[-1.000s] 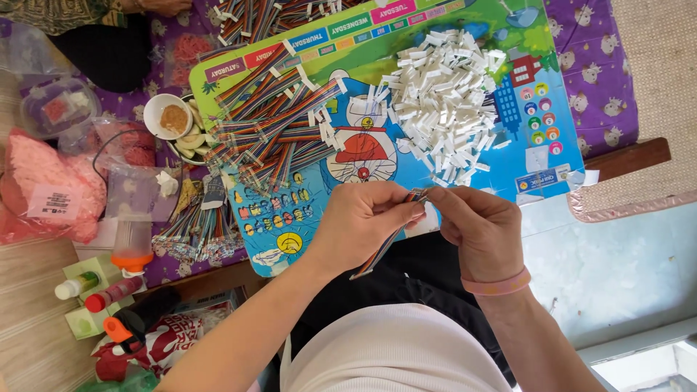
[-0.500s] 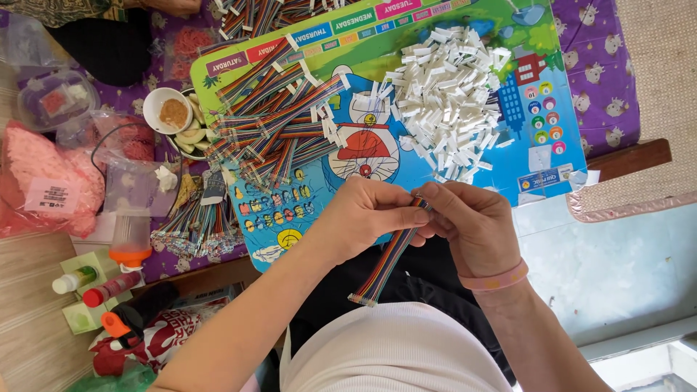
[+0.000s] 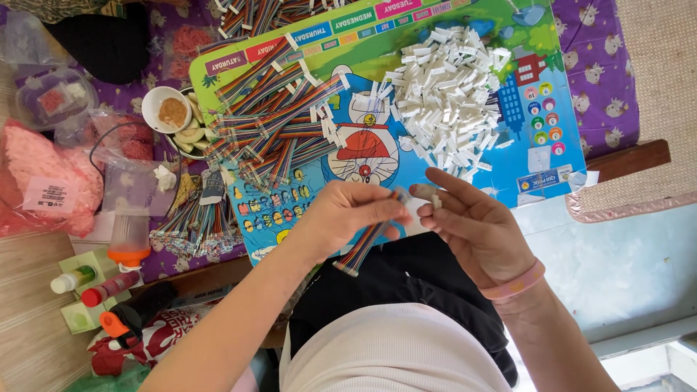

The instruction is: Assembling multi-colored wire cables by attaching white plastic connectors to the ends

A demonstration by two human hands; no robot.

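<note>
Above the person's lap, just at the near edge of the colourful cartoon-printed plastic board [image 3: 552, 156], the left hand [image 3: 347, 218] grips a short rainbow-coloured flat ribbon cable [image 3: 367, 243] between thumb and curled fingers. The cable slants down from the pinch, its lower end hanging free over the dark clothing. Beside it, the right hand [image 3: 475, 229] pinches a small white plastic connector [image 3: 434, 197] between thumb and forefinger (the other fingers are spread loosely), and holds it close to the cable's upper end; whether the two parts touch cannot be told. A pink wristband [image 3: 514, 283] circles the right wrist.

On the board behind the hands lies a heap of white plastic connectors [image 3: 446, 98], and to its left a spread pile of rainbow ribbon cables [image 3: 272, 120]. Further left, on the purple patterned cloth [image 3: 599, 65], stands a small white bowl with brown contents [image 3: 167, 109], near clear plastic bags [image 3: 54, 156] and an orange-capped bottle [image 3: 129, 236].
</note>
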